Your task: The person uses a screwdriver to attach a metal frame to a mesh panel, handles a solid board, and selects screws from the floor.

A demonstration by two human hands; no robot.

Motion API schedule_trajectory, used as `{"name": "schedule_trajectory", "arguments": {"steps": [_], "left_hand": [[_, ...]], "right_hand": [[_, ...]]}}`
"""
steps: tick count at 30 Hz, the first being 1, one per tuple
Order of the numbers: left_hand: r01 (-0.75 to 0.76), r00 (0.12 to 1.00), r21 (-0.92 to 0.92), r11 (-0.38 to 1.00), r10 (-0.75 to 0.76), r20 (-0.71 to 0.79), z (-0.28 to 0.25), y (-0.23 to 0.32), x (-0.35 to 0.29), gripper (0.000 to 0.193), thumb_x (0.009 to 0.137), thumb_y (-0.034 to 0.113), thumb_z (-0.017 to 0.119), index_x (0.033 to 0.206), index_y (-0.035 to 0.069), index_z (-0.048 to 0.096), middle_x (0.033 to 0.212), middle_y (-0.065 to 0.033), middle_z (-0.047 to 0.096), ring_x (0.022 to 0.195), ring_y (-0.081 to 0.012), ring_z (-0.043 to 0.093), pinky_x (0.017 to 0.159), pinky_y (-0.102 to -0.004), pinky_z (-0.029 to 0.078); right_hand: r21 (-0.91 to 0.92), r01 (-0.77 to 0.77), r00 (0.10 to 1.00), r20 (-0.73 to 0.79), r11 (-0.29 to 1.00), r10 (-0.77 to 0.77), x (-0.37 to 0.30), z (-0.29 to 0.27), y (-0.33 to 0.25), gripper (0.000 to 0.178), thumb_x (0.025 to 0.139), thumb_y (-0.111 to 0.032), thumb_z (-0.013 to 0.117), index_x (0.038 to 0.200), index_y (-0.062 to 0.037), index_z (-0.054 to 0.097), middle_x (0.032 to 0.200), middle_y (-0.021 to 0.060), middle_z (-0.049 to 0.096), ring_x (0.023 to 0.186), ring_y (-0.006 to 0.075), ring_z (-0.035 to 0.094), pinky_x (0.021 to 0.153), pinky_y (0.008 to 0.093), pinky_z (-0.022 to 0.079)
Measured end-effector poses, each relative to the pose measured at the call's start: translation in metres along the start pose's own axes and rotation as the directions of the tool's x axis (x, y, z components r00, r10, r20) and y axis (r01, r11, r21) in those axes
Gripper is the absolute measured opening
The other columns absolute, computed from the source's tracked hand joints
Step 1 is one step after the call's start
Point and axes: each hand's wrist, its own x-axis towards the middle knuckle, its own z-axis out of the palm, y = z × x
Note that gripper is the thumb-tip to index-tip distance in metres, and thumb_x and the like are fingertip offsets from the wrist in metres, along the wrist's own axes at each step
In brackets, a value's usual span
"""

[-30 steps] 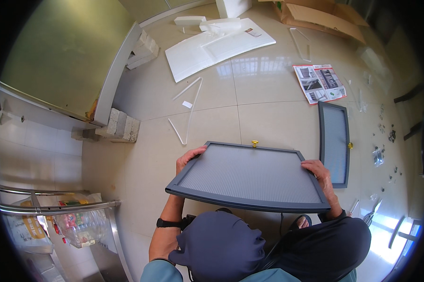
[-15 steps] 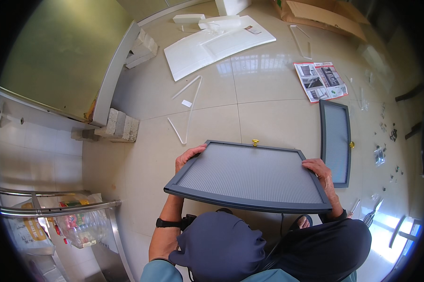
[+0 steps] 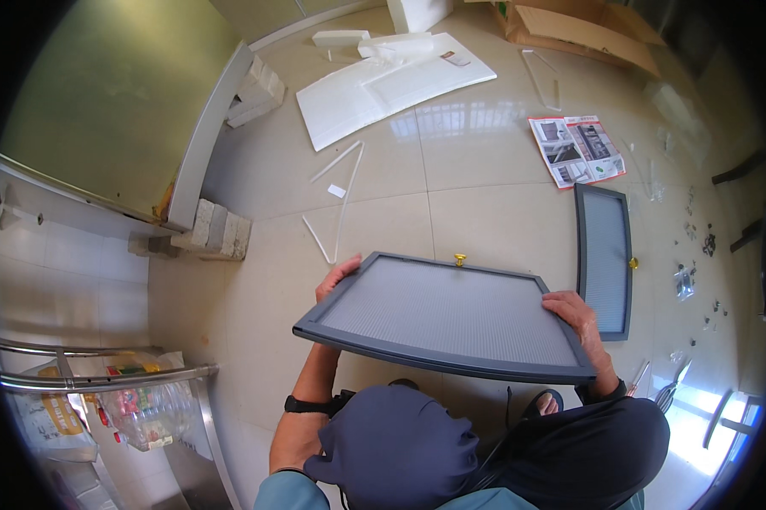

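Observation:
Between my two hands I hold a dark grey framed door panel [image 3: 442, 314] with a ribbed translucent sheet. A small gold knob [image 3: 460, 260] stands on its far edge. My left hand [image 3: 338, 276] grips the panel's left side near the far corner, with part of the hand hidden behind the frame. My right hand [image 3: 575, 313] is closed round the right side, fingers over the frame's top face. The panel is held above the floor over my knees. Just beyond my right hand lies a second, similar panel [image 3: 604, 263] with its own gold knob [image 3: 634, 263].
White foam sheets [image 3: 400, 85] and an open cardboard box [image 3: 587, 38] lie at the back. An instruction sheet [image 3: 578, 151], scattered screws [image 3: 710, 242] and small plastic bags are on the right. Thin clear strips [image 3: 344, 212] lie ahead. A metal rack [image 3: 102, 378] stands at left.
The panel in my hands has shifted very slightly to the left, with both hands still on it. Nothing else has visibly moved.

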Motion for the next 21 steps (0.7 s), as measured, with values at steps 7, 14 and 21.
{"name": "schedule_trajectory", "arguments": {"steps": [7, 14, 21], "left_hand": [[0.106, 0.992, -0.604, 0.790, -0.128, 0.007, 0.015, -0.002, -0.001, 0.040, 0.103, 0.029, 0.051, 0.133, 0.003, 0.054, 0.123, -0.0080, 0.062, 0.109, -0.0203, 0.061, 0.089, -0.0326, 0.053], [0.304, 0.951, -0.811, 0.500, -0.109, 0.289, 0.020, 0.062, -0.028, 0.052, 0.086, 0.012, 0.063, 0.135, -0.002, 0.050, 0.125, -0.0145, 0.061, 0.123, -0.0276, 0.055, 0.100, -0.0441, 0.049], [0.397, 0.856, -0.659, 0.639, -0.516, 0.015, 0.041, -0.007, -0.048, 0.039, 0.082, -0.016, 0.053, 0.118, -0.004, 0.059, 0.104, -0.0127, 0.070, 0.088, -0.0264, 0.070, 0.080, -0.0404, 0.060]], "right_hand": [[-0.421, 0.112, 0.993, 0.082, 0.900, -0.085, 0.008, 0.026, -0.024, 0.033, 0.067, -0.001, 0.067, 0.100, 0.0001, 0.060, 0.105, 0.0149, 0.063, 0.100, 0.0328, 0.061, 0.078, 0.0394, 0.056], [-0.511, 0.195, 0.979, 0.146, 0.837, -0.140, 0.011, 0.065, -0.015, 0.013, 0.069, -0.007, 0.063, 0.081, -0.0006, 0.060, 0.085, 0.0128, 0.057, 0.081, 0.0287, 0.055, 0.069, 0.0373, 0.051], [-0.581, 0.414, 0.894, 0.406, 0.701, -0.191, -0.002, 0.075, -0.019, 0.010, 0.074, -0.011, 0.062, 0.079, -0.0024, 0.062, 0.081, 0.0095, 0.056, 0.082, 0.0268, 0.056, 0.070, 0.0355, 0.048]]}}
